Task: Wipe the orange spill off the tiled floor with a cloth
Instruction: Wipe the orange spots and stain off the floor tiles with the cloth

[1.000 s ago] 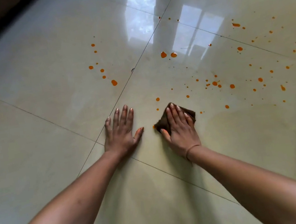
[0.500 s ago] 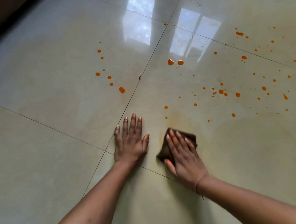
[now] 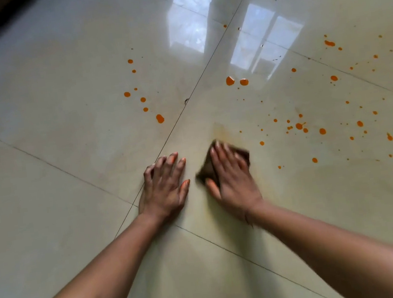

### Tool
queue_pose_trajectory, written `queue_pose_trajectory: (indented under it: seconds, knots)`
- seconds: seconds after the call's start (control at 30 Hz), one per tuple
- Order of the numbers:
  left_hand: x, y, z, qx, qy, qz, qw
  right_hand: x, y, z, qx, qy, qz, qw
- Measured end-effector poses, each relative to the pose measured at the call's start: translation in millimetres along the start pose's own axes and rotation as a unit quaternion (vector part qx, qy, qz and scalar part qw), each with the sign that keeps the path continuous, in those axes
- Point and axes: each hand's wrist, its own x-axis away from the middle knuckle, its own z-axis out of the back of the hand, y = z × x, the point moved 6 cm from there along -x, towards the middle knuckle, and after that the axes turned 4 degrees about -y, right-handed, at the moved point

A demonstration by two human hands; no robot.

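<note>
Dozens of orange liquid droplets (image 3: 299,126) dot the glossy beige tiled floor (image 3: 46,193), most of them beyond and to the right of the wiping fingertips, a smaller cluster (image 3: 160,118) beyond the other hand's fingers. One small dark brown crumpled cloth (image 3: 208,169) lies flat on the tile under the right hand (image 3: 232,179), whose fingers (image 3: 226,155) are extended close together, pressing it down; motion blur hides finer detail. A faint yellowish smear (image 3: 218,131) sits just past those fingertips. The cloth's long axis seems to run across the fingers, but bunching makes that uncertain. The left hand (image 3: 165,188) is beside it, fingers (image 3: 167,161) slightly spread on the floor as a brace. Wiping looks mid-way; the next stroke likely calls for reaching forward and rightward into the dense spatter.
</note>
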Motion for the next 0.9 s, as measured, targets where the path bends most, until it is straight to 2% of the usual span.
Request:
queue_pose_trajectory:
  seconds: [0.07,0.13,0.17,0.23,0.3,0.4,0.47,0.5,0.6,0.67,0.77,0.83,0.9]
  knots:
    - [0,0,3,-0.008,-0.025,0.005,1.0,50,-2,-8,0.017,-0.04,0.059,0.997]
    - [0,1,4,-0.016,-0.027,0.005,1.0,29,12,-3,0.007,-0.037,0.086,0.996]
    - [-1,1,5,-0.021,-0.022,0.001,1.0,-1,16,7,-0.001,-0.02,0.064,0.998]
    - [-1,-1,2,-0.025,-0.022,-0.001,0.999,-60,30,21,-0.01,-0.005,-0.03,0.999]
    - [-1,0,0,-0.022,-0.029,-0.001,0.999,-60,25,16,-0.019,-0.006,-0.059,0.998]
    - [-1,0,0,-0.018,-0.047,0.01,0.999,35,-3,-3,0.013,-0.044,0.102,0.994]
    - [-1,1,1,-0.022,-0.054,0.013,0.998,42,12,-4,0.019,-0.049,0.154,0.987]
    - [-3,2,2,-0.021,-0.055,0.013,0.998,20,20,3,0.014,-0.037,0.127,0.991]
    - [-4,0,-3,-0.031,-0.058,0.008,0.998,-58,43,21,-0.001,-0.017,-0.029,0.999]
    - [-6,2,-4,-0.043,-0.061,0.005,0.997,-43,40,19,0.0,0.004,-0.012,1.0]
    - [-13,5,7,-0.058,-0.115,0.003,0.992,56,24,-4,0.002,-0.029,0.097,0.995]
    - [-26,17,22,-0.074,-0.144,-0.02,0.987,63,36,-8,0.002,-0.024,0.102,0.994]
    - [-45,33,33,-0.083,-0.136,-0.036,0.987,18,48,5,0.01,0.0,0.045,0.999]
